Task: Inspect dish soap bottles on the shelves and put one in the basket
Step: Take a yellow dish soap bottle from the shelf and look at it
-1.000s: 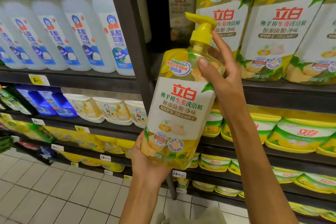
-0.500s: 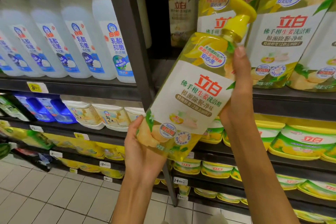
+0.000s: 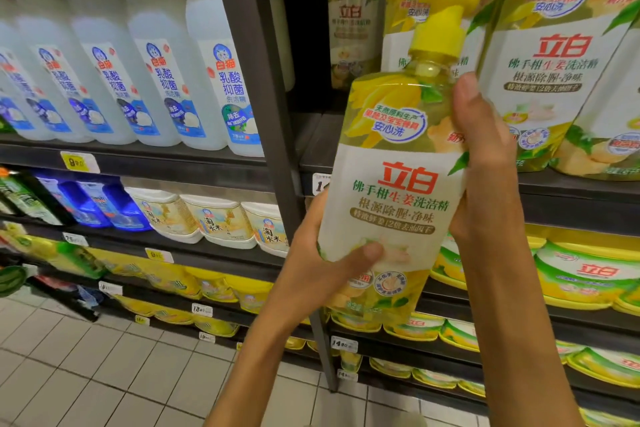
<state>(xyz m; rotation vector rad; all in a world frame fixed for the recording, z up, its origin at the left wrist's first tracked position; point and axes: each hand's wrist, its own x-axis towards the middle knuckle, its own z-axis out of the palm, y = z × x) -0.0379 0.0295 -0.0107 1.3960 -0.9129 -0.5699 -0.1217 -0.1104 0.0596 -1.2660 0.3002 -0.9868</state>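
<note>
Head view. A yellow dish soap bottle (image 3: 398,184) with a yellow pump top (image 3: 438,21) is held up in front of the shelving, nearly upright, its top tipped slightly to the right. The front label, white with red characters, is turned toward the camera. The bottle is off the shelf and is carried by both hands.

The left hand (image 3: 322,260) is placed at the lower left of the bottle; its thumb is laid across the front of the label near the bottom, and the remaining fingers are hidden behind the bottle. The right hand (image 3: 485,163) is closed around the upper right side, with the thumb pressed on the front near the shoulder of the bottle and the palm along its right edge. The hands are set apart, one low and one high, both clamped on the bottle.

Behind the bottle a dark metal upright post (image 3: 263,114) is seen, dividing two shelf bays. In the left bay a row of white bottles (image 3: 156,80) with blue labels is stood on the upper shelf, above a yellow price tag (image 3: 78,162). In the right bay large yellow refill pouches (image 3: 554,73) of the same brand are ranged on the upper shelf. Yellow and green tubs (image 3: 581,274) are stacked on the shelves below. A pale tiled floor (image 3: 86,374) is visible at lower left.
</note>
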